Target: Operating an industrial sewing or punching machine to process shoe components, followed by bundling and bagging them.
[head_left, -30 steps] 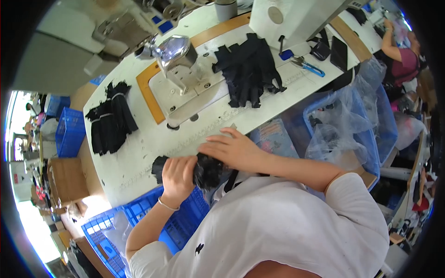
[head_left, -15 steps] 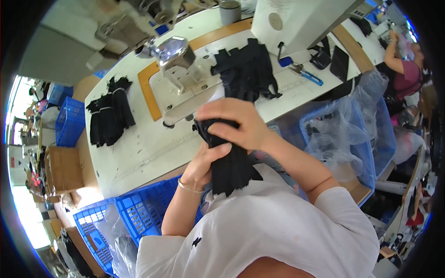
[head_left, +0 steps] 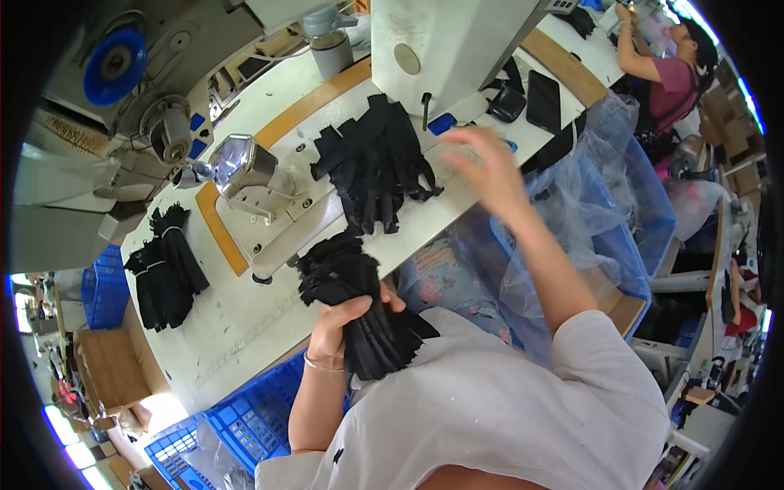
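Note:
My left hand [head_left: 333,330] grips a thick bundle of black fabric strips [head_left: 335,273] around its middle, in front of my chest. Its cut ends fan out below the thumb. Away from the bundle, my right hand [head_left: 490,175] hovers over the right part of the white worktable with fingers apart and nothing visible in them. It covers most of a blue-handled tool; only a bit of blue shows beside it. A loose pile of black strips [head_left: 376,167] lies on the table beside the sewing machine's metal arm [head_left: 245,171].
Tied black bundles [head_left: 167,273] lie at the table's left. Toward the back right are a phone [head_left: 544,101], a small black case [head_left: 507,104] and a grey cup [head_left: 331,53]. Blue crates [head_left: 260,408] flank me, the right one lined with plastic. Another person [head_left: 665,77] works at far right.
My right hand has left the bundle and moved up and right over the table. My left hand still holds the strips. The whole view has shifted.

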A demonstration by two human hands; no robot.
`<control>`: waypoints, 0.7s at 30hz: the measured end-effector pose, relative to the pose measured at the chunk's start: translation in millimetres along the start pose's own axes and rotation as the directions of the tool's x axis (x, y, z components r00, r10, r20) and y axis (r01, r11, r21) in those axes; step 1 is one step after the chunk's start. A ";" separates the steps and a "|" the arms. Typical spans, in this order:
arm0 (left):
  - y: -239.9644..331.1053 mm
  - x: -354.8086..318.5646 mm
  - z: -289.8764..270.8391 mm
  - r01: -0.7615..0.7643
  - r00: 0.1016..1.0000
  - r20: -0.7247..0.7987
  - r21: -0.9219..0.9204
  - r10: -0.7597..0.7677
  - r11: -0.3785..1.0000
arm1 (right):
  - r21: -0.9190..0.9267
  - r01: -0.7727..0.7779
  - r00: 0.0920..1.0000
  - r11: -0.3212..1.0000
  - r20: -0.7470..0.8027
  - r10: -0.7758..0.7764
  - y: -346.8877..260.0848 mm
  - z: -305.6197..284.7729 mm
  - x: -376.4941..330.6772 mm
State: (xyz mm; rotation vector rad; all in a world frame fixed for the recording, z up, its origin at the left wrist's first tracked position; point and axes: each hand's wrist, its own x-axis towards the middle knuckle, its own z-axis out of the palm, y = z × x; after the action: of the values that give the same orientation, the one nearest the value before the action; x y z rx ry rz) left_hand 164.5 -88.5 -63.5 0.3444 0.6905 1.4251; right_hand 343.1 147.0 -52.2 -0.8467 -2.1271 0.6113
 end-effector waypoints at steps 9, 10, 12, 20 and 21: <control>-17.8 12.4 0.3 -0.022 1.000 -0.004 -0.055 0.022 0.998 | -0.285 -0.161 0.969 0.945 -0.226 0.097 95.4 -23.1 -5.5; -20.9 13.4 -1.3 -0.028 0.999 0.035 -0.058 0.030 0.998 | -0.312 -0.152 0.958 0.938 -0.281 0.062 95.0 -24.5 -5.0; -21.0 13.6 3.0 -0.040 0.999 0.007 -0.063 0.041 0.997 | -0.392 -0.137 0.963 0.910 -0.266 0.030 99.4 -24.2 -3.1; -11.3 16.5 -2.3 0.035 0.999 -0.034 0.037 -0.034 0.999 | -0.485 0.029 0.998 0.874 -0.039 -0.055 73.3 5.9 6.9; -10.6 13.9 3.1 0.028 0.997 -0.070 0.030 -0.026 0.999 | -0.510 0.058 0.995 0.858 -0.037 -0.089 65.6 6.2 8.4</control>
State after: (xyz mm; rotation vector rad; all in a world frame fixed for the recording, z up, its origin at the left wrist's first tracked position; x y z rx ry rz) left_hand 174.7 -75.8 -70.8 0.3091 0.7719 1.4076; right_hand 358.3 196.0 -94.5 -1.0401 -2.2872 -0.0347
